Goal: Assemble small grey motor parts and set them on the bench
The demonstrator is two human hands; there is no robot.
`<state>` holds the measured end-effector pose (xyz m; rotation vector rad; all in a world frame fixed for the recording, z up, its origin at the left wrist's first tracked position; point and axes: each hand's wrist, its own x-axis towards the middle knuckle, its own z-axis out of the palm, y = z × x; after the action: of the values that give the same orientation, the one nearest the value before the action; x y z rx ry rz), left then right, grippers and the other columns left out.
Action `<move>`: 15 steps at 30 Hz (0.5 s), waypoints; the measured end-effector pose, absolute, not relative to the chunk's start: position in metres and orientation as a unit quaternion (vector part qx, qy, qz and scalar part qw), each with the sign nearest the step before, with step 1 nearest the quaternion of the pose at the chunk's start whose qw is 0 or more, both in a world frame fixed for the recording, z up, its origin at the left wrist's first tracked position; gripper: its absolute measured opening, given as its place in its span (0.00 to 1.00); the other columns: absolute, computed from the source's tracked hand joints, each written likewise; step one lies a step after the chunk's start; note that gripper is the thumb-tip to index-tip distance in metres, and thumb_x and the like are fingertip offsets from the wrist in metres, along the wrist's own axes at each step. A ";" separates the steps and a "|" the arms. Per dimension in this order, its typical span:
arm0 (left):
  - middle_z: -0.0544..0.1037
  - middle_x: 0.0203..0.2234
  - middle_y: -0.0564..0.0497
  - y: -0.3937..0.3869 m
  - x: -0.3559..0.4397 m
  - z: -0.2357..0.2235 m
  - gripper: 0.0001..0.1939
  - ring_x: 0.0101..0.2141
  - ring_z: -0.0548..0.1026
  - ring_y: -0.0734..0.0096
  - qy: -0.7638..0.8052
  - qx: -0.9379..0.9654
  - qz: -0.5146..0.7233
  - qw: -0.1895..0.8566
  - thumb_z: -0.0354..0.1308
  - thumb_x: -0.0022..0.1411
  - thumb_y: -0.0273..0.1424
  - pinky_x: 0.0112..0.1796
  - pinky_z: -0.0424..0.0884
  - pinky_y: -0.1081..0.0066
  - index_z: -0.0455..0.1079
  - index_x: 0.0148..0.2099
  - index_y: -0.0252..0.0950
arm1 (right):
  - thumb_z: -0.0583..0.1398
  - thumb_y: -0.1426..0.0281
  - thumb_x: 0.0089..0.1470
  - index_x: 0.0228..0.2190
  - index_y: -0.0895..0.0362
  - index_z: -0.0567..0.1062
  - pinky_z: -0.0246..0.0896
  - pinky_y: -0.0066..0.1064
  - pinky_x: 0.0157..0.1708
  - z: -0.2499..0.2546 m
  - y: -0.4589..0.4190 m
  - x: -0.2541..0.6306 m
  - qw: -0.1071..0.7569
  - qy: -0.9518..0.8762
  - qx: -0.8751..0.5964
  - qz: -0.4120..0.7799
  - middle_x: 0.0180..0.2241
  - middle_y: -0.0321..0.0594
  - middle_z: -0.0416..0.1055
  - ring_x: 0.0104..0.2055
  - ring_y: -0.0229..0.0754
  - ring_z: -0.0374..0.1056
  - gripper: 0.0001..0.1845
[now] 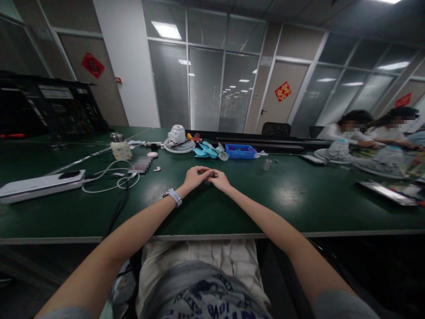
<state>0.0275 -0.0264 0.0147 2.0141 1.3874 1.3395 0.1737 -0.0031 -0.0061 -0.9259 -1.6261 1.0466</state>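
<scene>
Greyish piece (211, 173) between left hand (194, 178), right hand (220, 179)

Beneath the left hand (195, 178) and right hand (219, 180), the broad, flat-topped table (212, 212) is showing plain dark green, while the small metallic object (211, 174) between them is glinting grey and the banded wristwatch (174, 197) behind the left hand is looking pale grey. Beyond the hands, the rounded plastic fan body (177, 134) is showing white, the curved plastic blades (206, 151) light blue, and the rectangular plastic basket (241, 152) deeper blue. Left of the left hand, the rounded cream bottle (121, 150) is bearing small yellowish motifs.
</scene>
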 end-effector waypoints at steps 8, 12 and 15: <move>0.82 0.37 0.45 -0.021 0.023 0.019 0.18 0.39 0.77 0.62 0.493 0.693 0.511 0.126 0.58 0.59 0.44 0.42 0.69 0.66 0.80 0.41 0.36 | 0.66 0.74 0.48 0.45 0.58 0.75 0.68 0.37 0.48 -0.009 -0.008 0.181 0.466 -0.709 -0.384 0.365 0.42 0.43 0.78 0.43 0.41 0.75 0.20; 0.82 0.37 0.46 -0.018 0.003 0.015 0.19 0.39 0.77 0.62 0.521 0.698 0.479 0.105 0.59 0.57 0.46 0.41 0.69 0.67 0.80 0.41 0.37 | 0.68 0.69 0.46 0.43 0.57 0.77 0.69 0.36 0.46 -0.009 -0.012 0.186 0.454 -0.719 -0.406 0.335 0.41 0.44 0.78 0.43 0.43 0.75 0.20; 0.83 0.35 0.48 -0.016 -0.010 0.010 0.16 0.37 0.78 0.61 0.555 0.722 0.392 0.130 0.60 0.56 0.44 0.39 0.69 0.68 0.81 0.39 0.40 | 0.69 0.66 0.46 0.42 0.57 0.78 0.70 0.34 0.45 -0.005 -0.008 0.191 0.439 -0.723 -0.431 0.314 0.40 0.43 0.79 0.41 0.43 0.75 0.19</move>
<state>-0.0098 -0.0164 0.0099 2.0980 1.6119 1.1393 0.1909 -0.0084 -0.0054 -1.0696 -1.7965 0.7799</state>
